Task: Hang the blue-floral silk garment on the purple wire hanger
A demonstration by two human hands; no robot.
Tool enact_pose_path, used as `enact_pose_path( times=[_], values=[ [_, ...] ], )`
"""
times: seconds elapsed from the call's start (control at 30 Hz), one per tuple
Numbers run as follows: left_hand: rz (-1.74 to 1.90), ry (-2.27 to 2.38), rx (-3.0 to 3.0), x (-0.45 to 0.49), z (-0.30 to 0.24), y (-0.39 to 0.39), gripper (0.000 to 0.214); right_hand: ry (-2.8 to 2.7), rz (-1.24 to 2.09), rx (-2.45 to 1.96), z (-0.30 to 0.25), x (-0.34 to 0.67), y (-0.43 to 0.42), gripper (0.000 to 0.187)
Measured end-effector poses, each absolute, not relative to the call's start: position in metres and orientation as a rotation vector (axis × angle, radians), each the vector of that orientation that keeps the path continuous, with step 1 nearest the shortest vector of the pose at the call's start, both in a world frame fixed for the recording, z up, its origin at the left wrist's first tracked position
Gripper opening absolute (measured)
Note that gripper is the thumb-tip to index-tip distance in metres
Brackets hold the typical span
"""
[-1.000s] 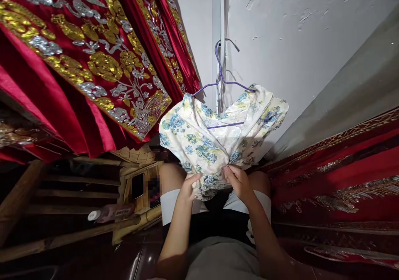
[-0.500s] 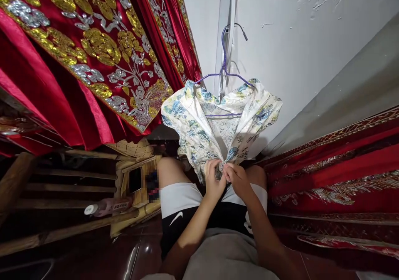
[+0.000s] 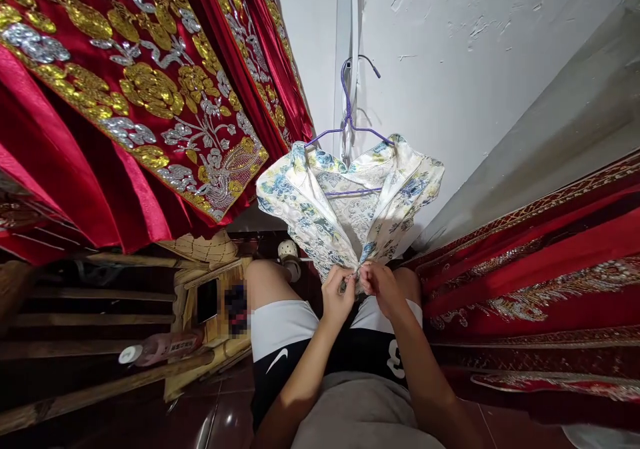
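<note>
A white garment (image 3: 320, 226) with blue and yellow flowers hangs in front of me on a purple wire hanger (image 3: 349, 119). Its front gapes in a V from the collar down to my hands. At the bottom of that V my left hand (image 3: 339, 292) pinches the garment's front edge between thumb and fingers. Close beside it, my right hand (image 3: 379, 284) has curled fingers against the other front edge, closed on the cloth. Any fastener between the fingertips is too small to make out. The garment's lower part is hidden behind my hands.
Red cloth (image 3: 165, 102) with gold and silver sequins hangs at left, more red embroidered cloth (image 3: 530, 289) at right. On a bamboo rack (image 3: 105, 382) at left lie a pink bottle (image 3: 165, 349) and a dark phone-like slab (image 3: 207, 300). A white wall (image 3: 450, 56) stands behind the hanger.
The whole view has shifted slightly. My right hand's fingers have drawn a little away from the left ones, while both hands stay at the garment's front edges.
</note>
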State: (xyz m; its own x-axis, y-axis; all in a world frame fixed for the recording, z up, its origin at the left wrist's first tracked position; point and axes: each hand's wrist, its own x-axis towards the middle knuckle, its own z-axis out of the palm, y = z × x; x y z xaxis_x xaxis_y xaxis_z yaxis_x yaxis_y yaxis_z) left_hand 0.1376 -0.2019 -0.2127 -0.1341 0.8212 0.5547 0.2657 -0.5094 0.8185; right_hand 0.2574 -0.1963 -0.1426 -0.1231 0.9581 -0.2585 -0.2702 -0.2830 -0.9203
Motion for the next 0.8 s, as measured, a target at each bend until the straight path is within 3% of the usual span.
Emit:
enact_pose_path(
  times=[0.2, 0.37, 0.53, 0.73, 0.8],
  values=[
    [1.654, 1.22, 1.728, 0.14, -0.216, -0.197, 0.013, -0.754, 1.549, -1.099, -0.119, 0.252, -0.175, 0.025],
    [1.555, 1.125, 1.684, 0.152, -0.223, -0.193, 0.016, -0.894, 1.249, -0.998, -0.043, 0.251, -0.121, 0.014],
    [1.423, 1.092, 1.814, 0.146, -0.226, -0.184, 0.022, -0.977, 1.144, -0.852, 0.024, 0.251, -0.088, 0.022],
    [1.333, 1.071, 1.976, 0.108, -0.185, -0.154, 0.004, -1.026, 1.151, -0.804, 0.015, 0.242, -0.091, 0.024],
    [1.46, 1.053, 2.036, 0.098, -0.145, -0.14, 0.018, -1.026, 1.13, -0.815, 0.005, 0.24, -0.093, 0.026]
  ],
)
